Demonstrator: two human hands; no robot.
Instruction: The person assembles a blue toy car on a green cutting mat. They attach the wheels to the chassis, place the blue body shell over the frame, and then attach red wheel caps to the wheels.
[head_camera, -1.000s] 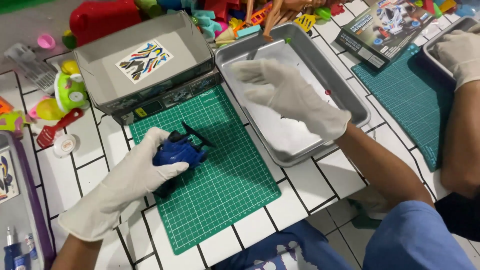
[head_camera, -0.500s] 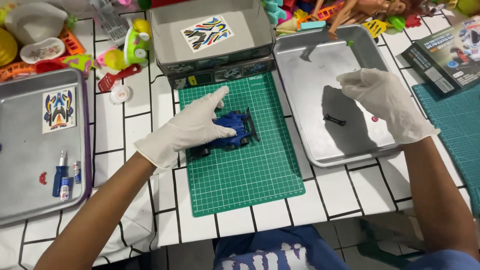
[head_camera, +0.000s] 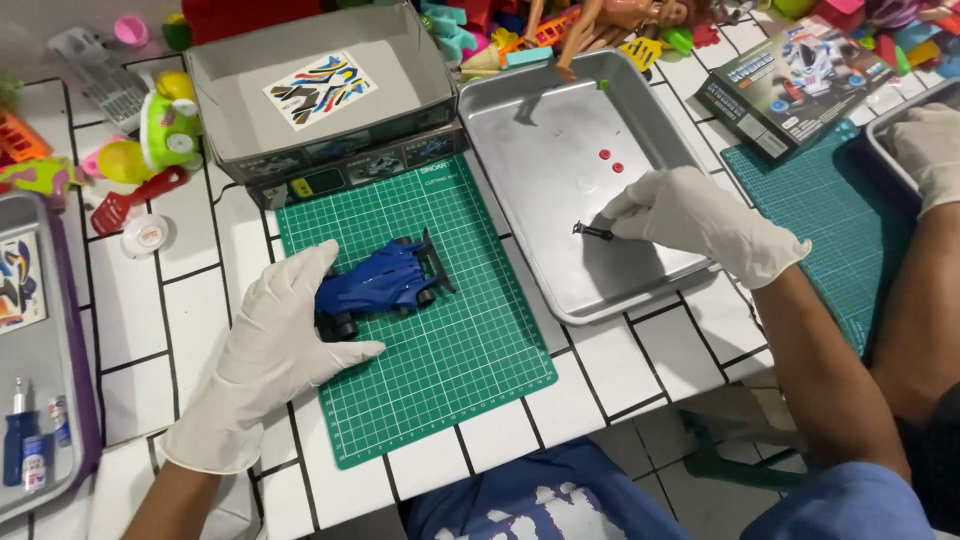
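A blue toy race car (head_camera: 385, 283) with black wheels and a rear wing lies on a green cutting mat (head_camera: 440, 360). My left hand (head_camera: 275, 340), in a white glove, rests on the car's front end and holds it down. In a metal tray (head_camera: 560, 140) to the right, my gloved right hand (head_camera: 690, 218) pinches a small thin black part (head_camera: 592, 231) at its fingertips. Two small red round pieces (head_camera: 610, 161) lie farther back in the same tray.
An open grey box with a sticker sheet (head_camera: 320, 90) stands behind the mat. Toys crowd the back edge. A second metal tray (head_camera: 40, 370) with small tools is at far left. Another person's gloved hand (head_camera: 925, 150) works at far right near a teal mat (head_camera: 830, 210).
My right hand has come down into the metal tray and closed its fingertips on the black part. My left hand slid back from on top of the car to its front end.
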